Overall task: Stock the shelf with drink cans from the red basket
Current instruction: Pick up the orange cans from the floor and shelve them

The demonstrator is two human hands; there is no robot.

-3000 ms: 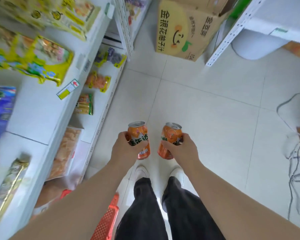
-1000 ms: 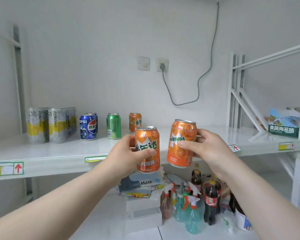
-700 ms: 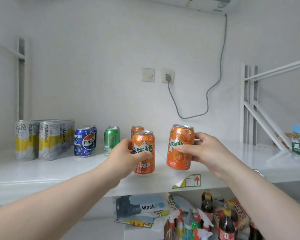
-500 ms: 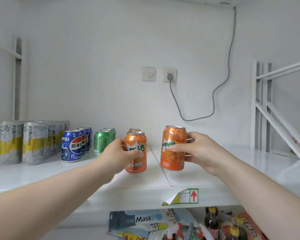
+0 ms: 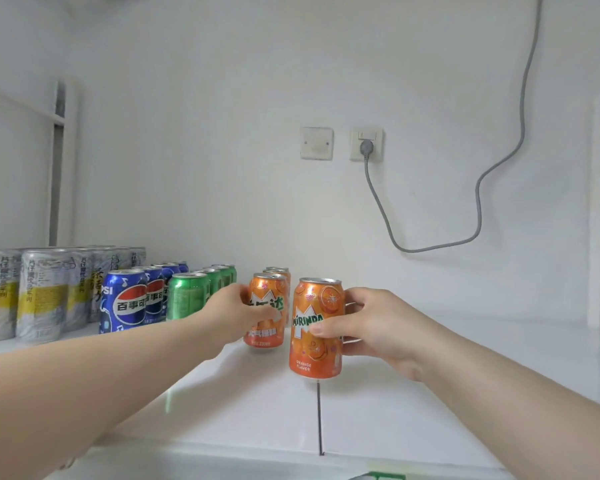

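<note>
- Since half a second ago, we have carried both orange Mirinda cans deeper over the shelf [image 5: 465,393]; three seconds back we held them above the floor
- Our left hand [image 5: 232,315] has its grip wrapped around the left Mirinda can [image 5: 269,308], now right in front of the orange cans [image 5: 280,271] already standing in that row
- Our right hand [image 5: 371,327] has its grip closed on the right Mirinda can [image 5: 316,330], upright and nearer the shelf's front edge; whether its base touches we cannot tell
- We judge both cans close to being set down, the left one extending the orange row
- The shelf is white and glossy, with a seam [image 5: 319,417]; beside the orange row stand green cans [image 5: 187,296], Pepsi cans [image 5: 125,301] and silver-and-yellow cans [image 5: 39,292]
- Behind is a white wall with a socket [image 5: 366,145] and grey cable [image 5: 478,202]; the red basket is out of view
</note>
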